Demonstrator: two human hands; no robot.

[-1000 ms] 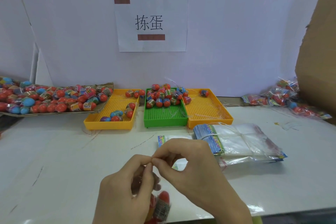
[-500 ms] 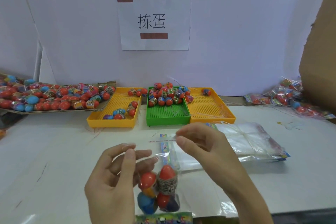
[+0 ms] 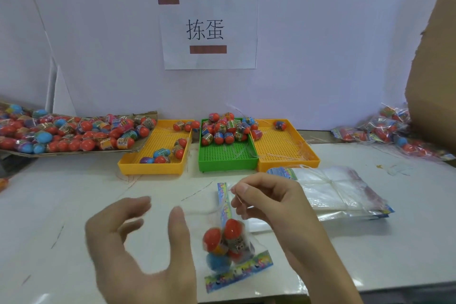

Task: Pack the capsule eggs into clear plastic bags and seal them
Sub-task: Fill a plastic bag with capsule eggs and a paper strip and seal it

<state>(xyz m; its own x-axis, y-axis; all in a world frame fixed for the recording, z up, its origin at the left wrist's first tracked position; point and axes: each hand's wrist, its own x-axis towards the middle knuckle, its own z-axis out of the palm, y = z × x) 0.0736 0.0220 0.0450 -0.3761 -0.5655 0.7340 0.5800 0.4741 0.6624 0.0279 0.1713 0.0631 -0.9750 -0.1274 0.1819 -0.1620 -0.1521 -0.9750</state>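
Right hand [image 3: 269,201] pinches the filled bag [image 3: 229,242] by its top so the eggs hang, left hand [image 3: 138,242] spread open beside the bag, holding nothing.

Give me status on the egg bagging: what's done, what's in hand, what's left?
Done: filled bags piled at the far right. In hand: the right hand pinches the top of a bag of eggs; whether it is sealed can't be told. The left hand is open beside it, no grip. Left: loose eggs on the cardboard sheet and in the three trays, with a stack of empty bags ready.
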